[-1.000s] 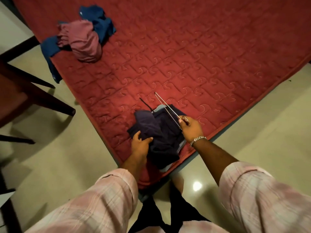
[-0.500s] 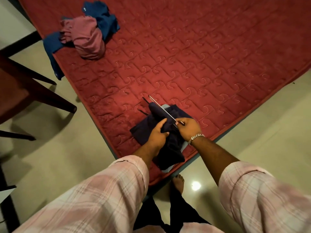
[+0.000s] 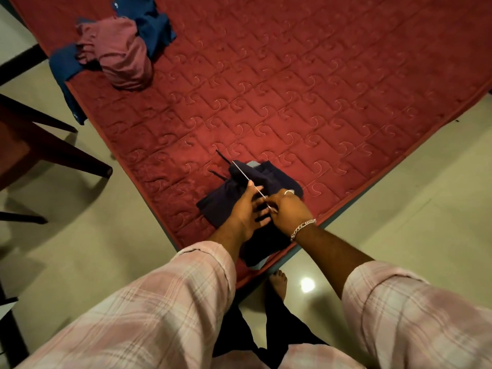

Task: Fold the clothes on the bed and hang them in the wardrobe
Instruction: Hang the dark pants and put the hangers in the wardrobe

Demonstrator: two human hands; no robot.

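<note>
Red quilted bedding covers the bed (image 3: 306, 83), which stands on a pale tiled floor (image 3: 399, 209). At its near corner lies a dark navy garment (image 3: 269, 177), partly folded, with a thin metal hanger (image 3: 246, 177) slanting across it. The right hand (image 3: 288, 210) pinches the near end of the hanger, while the left hand (image 3: 246, 211) rests on the cloth with its fingers spread beside the wire. Farther off, near the bed's left edge, a pink garment (image 3: 119, 54) sits bundled on a blue garment (image 3: 151, 25).

The navy cloth looks soft, light and floppy, so it will likely sag and slide off a smooth wire unless it is gathered thickly; a hold on the folded bulk seems best, and the stiff hanger can be guided from one end.

Compared with a second ago, the left hand has moved from the garment's left side up to the hanger, and the cloth is bunched more tightly under the wire.
</note>
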